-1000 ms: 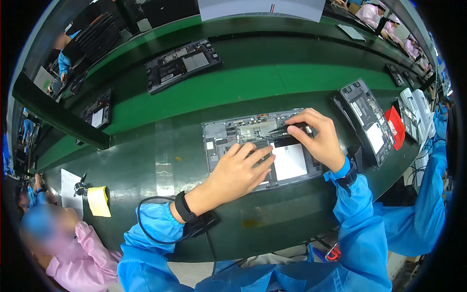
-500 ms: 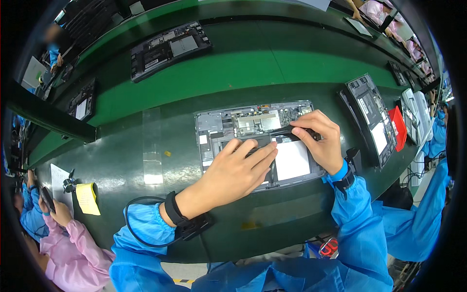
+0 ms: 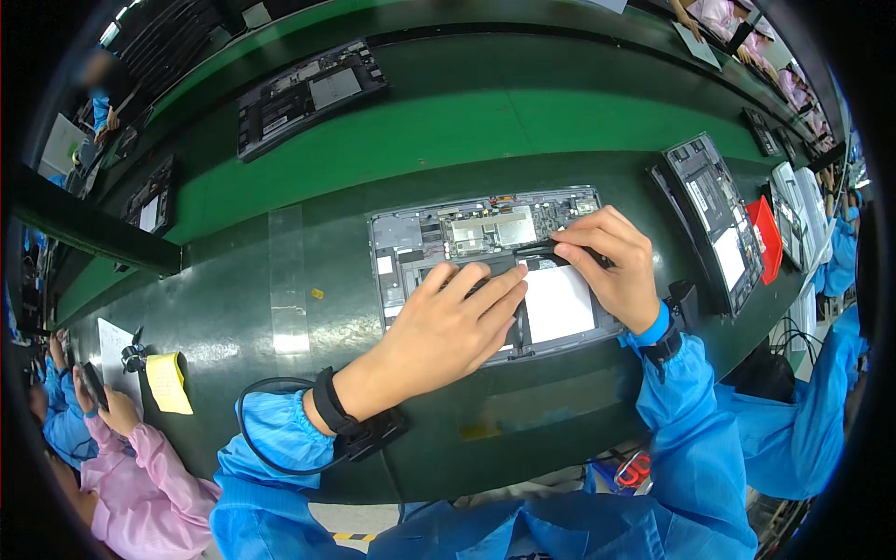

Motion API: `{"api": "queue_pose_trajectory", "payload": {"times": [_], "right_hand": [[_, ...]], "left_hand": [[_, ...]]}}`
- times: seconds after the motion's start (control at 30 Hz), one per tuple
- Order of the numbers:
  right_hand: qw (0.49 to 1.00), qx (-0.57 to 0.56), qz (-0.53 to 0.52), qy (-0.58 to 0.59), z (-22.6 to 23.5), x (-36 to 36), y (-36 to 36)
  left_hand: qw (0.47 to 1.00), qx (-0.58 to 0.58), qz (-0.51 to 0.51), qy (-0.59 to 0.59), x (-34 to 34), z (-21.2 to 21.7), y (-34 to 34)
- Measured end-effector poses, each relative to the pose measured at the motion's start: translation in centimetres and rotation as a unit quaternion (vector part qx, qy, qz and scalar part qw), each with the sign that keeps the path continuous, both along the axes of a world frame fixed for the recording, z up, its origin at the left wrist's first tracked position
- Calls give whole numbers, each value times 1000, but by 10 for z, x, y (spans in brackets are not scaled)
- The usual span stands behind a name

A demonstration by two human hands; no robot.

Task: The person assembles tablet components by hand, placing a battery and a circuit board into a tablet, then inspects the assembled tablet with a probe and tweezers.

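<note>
An opened laptop base (image 3: 411, 245) lies on the dark green bench, its circuit board (image 3: 490, 229) and white battery panel (image 3: 557, 303) showing. My left hand (image 3: 448, 327) lies flat on the lower middle of the laptop, fingers spread and pressing down. My right hand (image 3: 611, 266) rests on the laptop's right side and pinches a thin black tool (image 3: 537, 248), whose tip points left toward the board. A black wrist strap (image 3: 334, 411) with a coiled cable sits on my left wrist.
A second opened laptop (image 3: 714, 219) lies to the right beside a red tray (image 3: 767, 238). Another opened laptop (image 3: 308, 93) sits on the green conveyor belt behind. A yellow note (image 3: 170, 383) is at the left. A person in pink (image 3: 140, 467) sits lower left.
The view has shifted so the laptop sits lower and more central. Both hands stay on the laptop in nearly the same pose, the right still holding the tool.
</note>
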State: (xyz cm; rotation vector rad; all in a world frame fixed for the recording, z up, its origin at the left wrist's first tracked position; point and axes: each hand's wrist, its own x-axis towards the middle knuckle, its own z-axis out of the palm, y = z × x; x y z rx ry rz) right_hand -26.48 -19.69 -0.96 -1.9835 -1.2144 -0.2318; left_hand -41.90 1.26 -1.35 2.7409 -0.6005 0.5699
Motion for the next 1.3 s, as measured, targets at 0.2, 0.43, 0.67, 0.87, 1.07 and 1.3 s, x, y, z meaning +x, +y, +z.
{"api": "queue_pose_trajectory", "payload": {"times": [0.2, 0.43, 0.67, 0.87, 1.07, 1.3], "right_hand": [[1000, 1, -2, -7, 3, 0, -1], [989, -91, -80, 86, 32, -4, 0], [966, -209, -38, 144, 49, 15, 10], [942, -280, -17, 186, 55, 22, 21], [920, -294, -21, 257, 54, 26, 25], [917, -279, -12, 284, 45, 33, 23]], "left_hand": [[1000, -7, -4, -5, 1, 1, 0], [1000, -12, -4, 0, -1, -1, 1], [1000, -18, -9, -2, 0, -1, 1], [1000, -21, -7, -6, -2, -3, 3], [1000, -24, -8, -12, -2, -5, 4], [1000, -23, -7, -9, -1, -7, 3]]}}
